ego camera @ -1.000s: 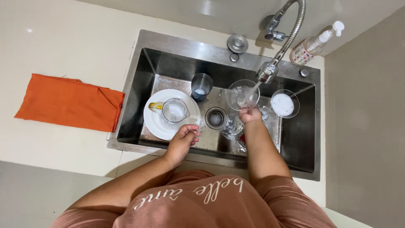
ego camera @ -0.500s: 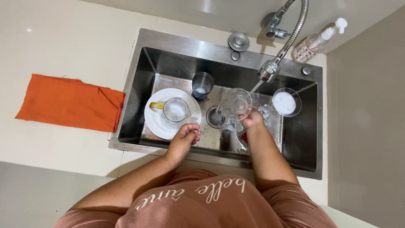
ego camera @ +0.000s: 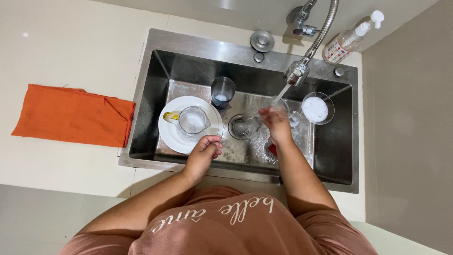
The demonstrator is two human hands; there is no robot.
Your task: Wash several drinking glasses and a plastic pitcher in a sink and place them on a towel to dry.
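Under the running faucet (ego camera: 297,73), right hand (ego camera: 276,123) is gripping a clear, blurred drinking glass (ego camera: 279,105) in the stream. Left hand (ego camera: 204,150) is curling, loosely closed, beside a round white plate (ego camera: 172,134) in the steel sink (ego camera: 188,45).

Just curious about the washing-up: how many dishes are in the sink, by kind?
Plates: 1, white plate
Glass cups: 3, dark tumbler, clear mug, blurred glass in the right hand
Bowls: 1, glass bowl
Total: 5
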